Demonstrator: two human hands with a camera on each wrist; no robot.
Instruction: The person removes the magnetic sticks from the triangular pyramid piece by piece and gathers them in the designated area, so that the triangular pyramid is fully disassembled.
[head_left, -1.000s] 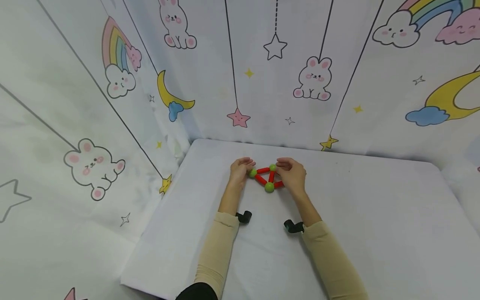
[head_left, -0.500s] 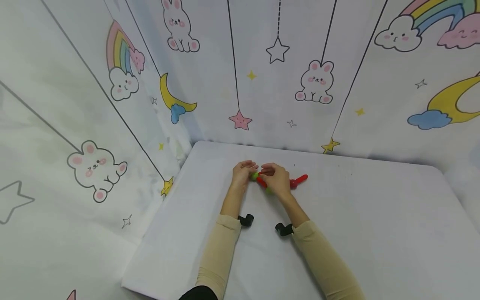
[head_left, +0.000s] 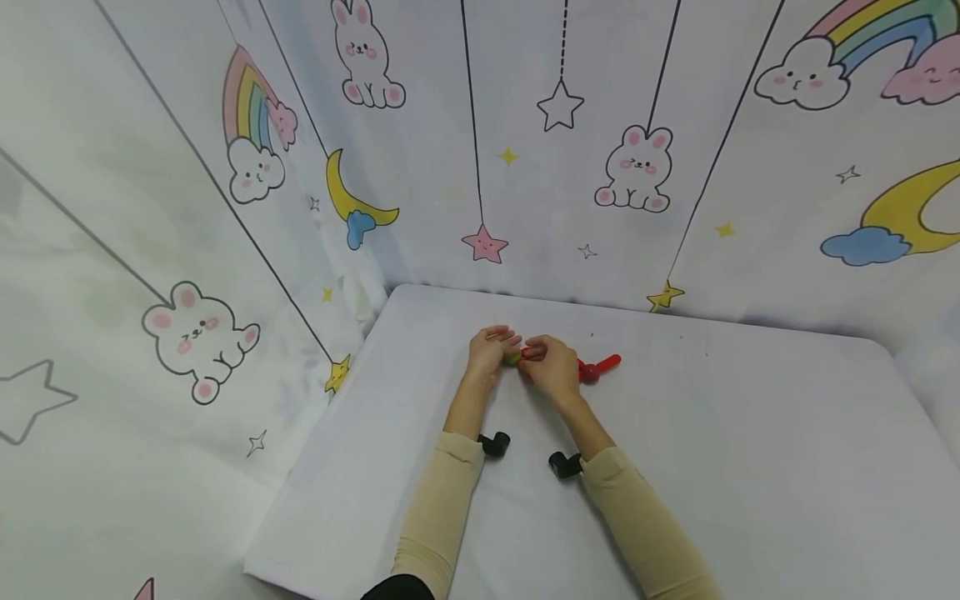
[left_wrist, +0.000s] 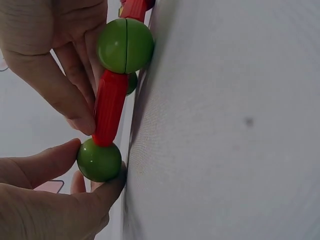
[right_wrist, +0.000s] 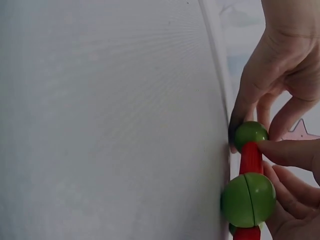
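Though white under red rods [head_left: 610, 362], tabletop [head_left: 750, 450] near cartoon walls [head_left: 427, 150]

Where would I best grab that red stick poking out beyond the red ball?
Probably pinched across its outer end, coming from the person's right: the red stick is slim, and that end juts free of the red ball, away from the right hand.

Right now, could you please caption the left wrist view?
Left hand pinches green ball; right hand touches adjoining red rod.

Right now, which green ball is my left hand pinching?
The lowest green ball in the left wrist view, below the red rod; the seamed ball and the mostly hidden one sit higher.
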